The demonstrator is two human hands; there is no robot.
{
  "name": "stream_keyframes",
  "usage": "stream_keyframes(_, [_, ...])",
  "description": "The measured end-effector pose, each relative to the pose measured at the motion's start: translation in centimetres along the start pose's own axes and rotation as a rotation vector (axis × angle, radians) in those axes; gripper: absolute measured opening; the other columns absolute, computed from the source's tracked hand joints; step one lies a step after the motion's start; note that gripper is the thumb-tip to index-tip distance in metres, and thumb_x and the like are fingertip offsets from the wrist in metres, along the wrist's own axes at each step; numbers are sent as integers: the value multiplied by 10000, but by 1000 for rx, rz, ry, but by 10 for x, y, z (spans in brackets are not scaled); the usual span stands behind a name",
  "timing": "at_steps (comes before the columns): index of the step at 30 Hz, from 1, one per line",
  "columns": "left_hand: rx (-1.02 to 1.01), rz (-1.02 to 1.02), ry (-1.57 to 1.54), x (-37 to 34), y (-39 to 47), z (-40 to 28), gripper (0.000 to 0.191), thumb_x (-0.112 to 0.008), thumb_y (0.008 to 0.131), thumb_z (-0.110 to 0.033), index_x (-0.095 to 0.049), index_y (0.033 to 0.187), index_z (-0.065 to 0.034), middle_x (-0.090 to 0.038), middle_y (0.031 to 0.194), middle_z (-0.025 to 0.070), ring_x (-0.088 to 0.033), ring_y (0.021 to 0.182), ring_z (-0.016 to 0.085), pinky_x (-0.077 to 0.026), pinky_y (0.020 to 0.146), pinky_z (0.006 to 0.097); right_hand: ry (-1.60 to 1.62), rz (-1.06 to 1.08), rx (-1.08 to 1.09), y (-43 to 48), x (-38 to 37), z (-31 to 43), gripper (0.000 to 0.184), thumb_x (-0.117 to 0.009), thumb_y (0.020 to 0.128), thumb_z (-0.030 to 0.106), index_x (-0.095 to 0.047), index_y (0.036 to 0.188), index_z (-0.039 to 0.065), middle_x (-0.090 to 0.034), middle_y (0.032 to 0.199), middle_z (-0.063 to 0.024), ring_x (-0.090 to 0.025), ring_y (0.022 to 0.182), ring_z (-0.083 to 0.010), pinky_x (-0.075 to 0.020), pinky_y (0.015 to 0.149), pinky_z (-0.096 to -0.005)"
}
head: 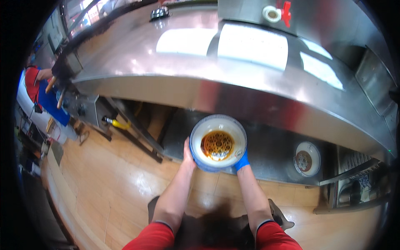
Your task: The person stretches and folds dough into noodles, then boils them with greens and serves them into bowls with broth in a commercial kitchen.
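A white bowl with a blue patterned rim (240, 137) is held between both hands in front of me. Dark brown oily liquid (217, 142) pools in its bottom, partly covering a printed pattern. My left hand (188, 155), bare, grips the bowl's left side. On the opposite side my right hand (242, 161) wears a blue glove and clasps the wall. Most fingers are hidden behind and under the bowl. A similar bowl (316, 157), with brown liquid inside, rests on the dark lower shelf (265, 156) to the right.
Above the shelf runs a stainless steel counter (187, 67) with a call bell (159, 13) at its far edge. A red-handled valve (286, 14) projects from the back panel. Stacked dishes (359, 164) sit at right. A person in a blue apron (51, 97) stands far left.
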State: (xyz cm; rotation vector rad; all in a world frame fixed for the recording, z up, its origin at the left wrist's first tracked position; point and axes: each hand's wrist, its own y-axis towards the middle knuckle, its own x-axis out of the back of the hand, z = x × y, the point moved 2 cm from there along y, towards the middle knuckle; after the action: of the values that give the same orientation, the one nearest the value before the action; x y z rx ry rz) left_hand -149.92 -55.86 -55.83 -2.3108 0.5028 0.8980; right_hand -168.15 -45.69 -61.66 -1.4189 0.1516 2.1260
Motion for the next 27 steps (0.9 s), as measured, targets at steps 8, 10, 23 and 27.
stream_keyframes(8, [-4,42,-19,30,27,17,584,-350,951,-506,-522,1307,-77,-557,1303,114,-508,1205,286,-388,1056,409,-45,-92,12,18,42,-24,358,-375,1006,257,-561,1204,24,-621,1176,-123,-589,1054,-246,-471,947,-377])
stream_keyframes(10, [-10,158,-51,33,29,19,541,-356,951,-471,-555,1250,-65,-586,1251,115,-541,1152,286,-412,1030,411,-73,-114,21,22,49,-25,363,-369,1009,275,-565,1194,32,-626,1166,-105,-597,1031,-240,-470,943,-373])
stream_keyframes(23, [154,171,-33,26,37,21,503,-366,957,-417,-553,1241,-47,-592,1216,152,-565,1108,312,-455,982,443,-141,-1,-164,16,44,-9,379,-396,1010,288,-558,1223,19,-632,1154,-101,-608,1034,-200,-487,925,-340])
stream_keyframes(27, [183,140,-33,23,13,44,559,-391,944,-482,-527,1279,-56,-580,1240,147,-539,1148,312,-440,997,450,-124,-31,-165,-18,41,21,378,-397,1009,286,-560,1221,19,-634,1151,-100,-610,1030,-199,-488,923,-340])
